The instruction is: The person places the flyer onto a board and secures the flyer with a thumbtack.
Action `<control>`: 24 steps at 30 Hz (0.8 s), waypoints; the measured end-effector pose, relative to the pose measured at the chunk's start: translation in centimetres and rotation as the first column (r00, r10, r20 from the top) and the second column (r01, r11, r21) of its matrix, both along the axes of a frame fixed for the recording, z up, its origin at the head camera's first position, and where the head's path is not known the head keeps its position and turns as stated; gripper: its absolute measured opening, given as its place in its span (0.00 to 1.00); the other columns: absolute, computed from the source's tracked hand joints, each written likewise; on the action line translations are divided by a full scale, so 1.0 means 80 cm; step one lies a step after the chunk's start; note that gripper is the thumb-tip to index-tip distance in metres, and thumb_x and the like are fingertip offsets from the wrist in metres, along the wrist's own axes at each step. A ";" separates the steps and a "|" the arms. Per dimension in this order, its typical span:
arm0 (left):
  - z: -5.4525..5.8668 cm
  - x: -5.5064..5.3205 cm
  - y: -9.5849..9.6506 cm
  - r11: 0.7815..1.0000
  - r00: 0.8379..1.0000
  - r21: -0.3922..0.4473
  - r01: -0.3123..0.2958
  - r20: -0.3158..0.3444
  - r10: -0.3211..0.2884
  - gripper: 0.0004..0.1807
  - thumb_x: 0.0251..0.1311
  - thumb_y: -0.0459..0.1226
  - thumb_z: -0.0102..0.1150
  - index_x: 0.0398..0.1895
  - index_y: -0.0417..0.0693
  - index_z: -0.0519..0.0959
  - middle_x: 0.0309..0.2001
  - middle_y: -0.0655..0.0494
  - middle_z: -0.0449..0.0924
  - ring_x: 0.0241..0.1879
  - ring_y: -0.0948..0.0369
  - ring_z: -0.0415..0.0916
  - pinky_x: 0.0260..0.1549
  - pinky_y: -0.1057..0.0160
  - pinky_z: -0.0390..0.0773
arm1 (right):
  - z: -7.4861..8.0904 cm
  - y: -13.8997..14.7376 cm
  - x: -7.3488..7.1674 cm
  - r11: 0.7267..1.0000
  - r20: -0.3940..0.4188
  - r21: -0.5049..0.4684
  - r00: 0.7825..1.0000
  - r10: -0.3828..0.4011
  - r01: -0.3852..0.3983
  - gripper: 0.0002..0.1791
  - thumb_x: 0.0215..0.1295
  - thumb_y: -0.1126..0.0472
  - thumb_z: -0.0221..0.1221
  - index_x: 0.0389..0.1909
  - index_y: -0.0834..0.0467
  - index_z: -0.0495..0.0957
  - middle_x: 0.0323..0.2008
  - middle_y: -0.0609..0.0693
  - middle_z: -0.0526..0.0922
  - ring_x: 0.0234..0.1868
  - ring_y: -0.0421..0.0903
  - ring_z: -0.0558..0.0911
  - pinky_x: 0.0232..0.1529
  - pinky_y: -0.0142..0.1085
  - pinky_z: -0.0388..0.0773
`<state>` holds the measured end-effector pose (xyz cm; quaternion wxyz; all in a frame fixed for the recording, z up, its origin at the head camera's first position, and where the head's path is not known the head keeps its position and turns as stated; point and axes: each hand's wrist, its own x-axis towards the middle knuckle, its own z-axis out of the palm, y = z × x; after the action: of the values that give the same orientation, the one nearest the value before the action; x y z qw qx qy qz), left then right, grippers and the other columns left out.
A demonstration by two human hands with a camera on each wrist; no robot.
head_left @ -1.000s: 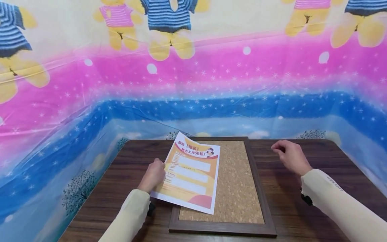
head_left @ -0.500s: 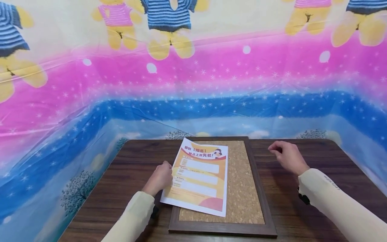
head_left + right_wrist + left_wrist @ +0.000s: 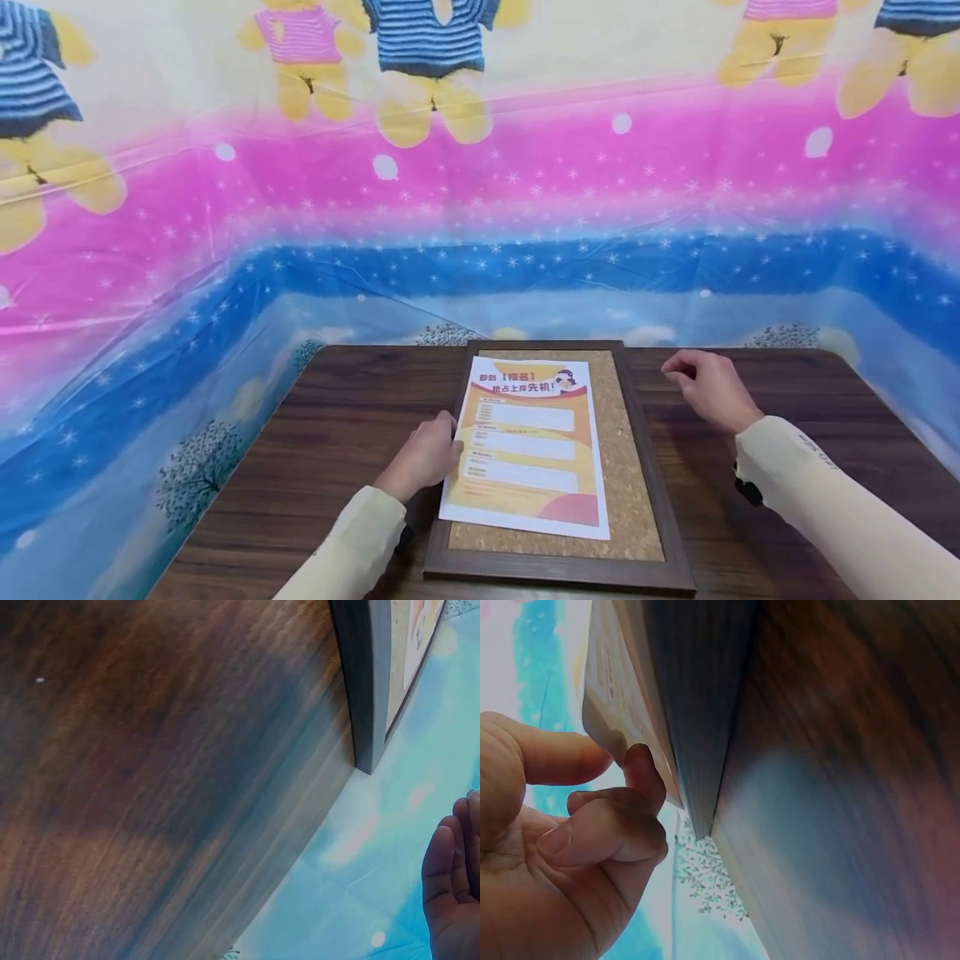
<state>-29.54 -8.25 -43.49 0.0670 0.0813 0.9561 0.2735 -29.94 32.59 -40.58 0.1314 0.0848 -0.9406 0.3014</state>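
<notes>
A printed flyer (image 3: pixel 525 454), orange and white with red lettering, lies over the cork board (image 3: pixel 626 467), slightly tilted and leaving a cork strip bare on the right. My left hand (image 3: pixel 420 458) pinches the flyer's left edge between thumb and forefinger; the left wrist view shows the hand (image 3: pixel 577 825) beside the board's frame, other fingers curled. My right hand (image 3: pixel 712 387) hovers right of the board, fingers loosely bent, with no object visible in it. In the right wrist view that hand (image 3: pixel 454 885) is cut off at the edge, its thumb hidden.
The board's dark brown frame (image 3: pixel 558 571) rests on a dark wood-grain table (image 3: pixel 315 467). A printed cloth (image 3: pixel 525 183) with bears and snowflakes surrounds the table's back and sides. A small white speck (image 3: pixel 40 679) shows on the table.
My left hand has carried the flyer rightward and down, so it now lies nearly aligned over the cork board. My right hand has shifted slightly left.
</notes>
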 end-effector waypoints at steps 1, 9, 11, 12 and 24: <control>0.000 0.001 0.001 1.000 1.000 0.007 0.007 0.001 -0.007 0.15 0.66 0.35 0.53 0.51 0.36 0.68 0.28 0.53 0.72 0.22 0.60 0.71 0.18 0.62 0.68 | 0.001 -0.001 -0.001 1.000 -0.001 0.001 1.000 0.002 -0.002 0.08 0.68 0.67 0.55 0.44 0.59 0.79 0.41 0.58 0.80 0.32 0.48 0.75 0.31 0.42 0.73; -0.003 0.006 0.009 0.996 0.997 0.027 0.082 0.010 -0.082 0.18 0.65 0.38 0.56 0.52 0.38 0.67 0.28 0.55 0.73 0.22 0.60 0.71 0.18 0.61 0.68 | 0.002 -0.015 -0.018 1.000 -0.009 0.015 1.000 -0.003 0.004 0.07 0.68 0.66 0.54 0.42 0.59 0.79 0.34 0.53 0.80 0.27 0.48 0.73 0.29 0.41 0.70; -0.004 0.006 0.011 0.995 0.995 0.003 0.095 -0.009 -0.095 0.17 0.64 0.38 0.57 0.51 0.39 0.68 0.29 0.54 0.73 0.24 0.60 0.71 0.20 0.61 0.68 | 0.001 -0.019 -0.023 1.000 -0.009 0.010 1.000 -0.002 0.002 0.06 0.68 0.66 0.54 0.41 0.59 0.79 0.33 0.52 0.79 0.27 0.47 0.73 0.28 0.41 0.70; -0.004 0.006 0.012 0.995 0.995 -0.006 0.098 -0.015 -0.098 0.17 0.63 0.39 0.57 0.50 0.39 0.68 0.29 0.54 0.73 0.24 0.60 0.71 0.21 0.60 0.68 | 0.000 -0.021 -0.026 1.000 -0.008 0.008 1.000 -0.001 0.001 0.06 0.68 0.66 0.54 0.41 0.59 0.79 0.32 0.52 0.79 0.26 0.47 0.72 0.28 0.41 0.70; -0.008 0.009 0.023 0.993 0.992 0.005 0.119 -0.031 -0.119 0.19 0.61 0.38 0.59 0.51 0.39 0.70 0.30 0.55 0.74 0.24 0.60 0.70 0.21 0.60 0.69 | 0.005 -0.055 -0.058 1.000 0.026 -0.023 1.000 0.000 0.000 0.04 0.67 0.65 0.55 0.38 0.58 0.79 0.34 0.55 0.79 0.26 0.48 0.72 0.27 0.40 0.71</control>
<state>-28.81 -6.43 -44.15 0.0684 0.1426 0.9495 0.2709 -34.55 28.17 -40.20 0.1203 0.0793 -0.9386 0.3134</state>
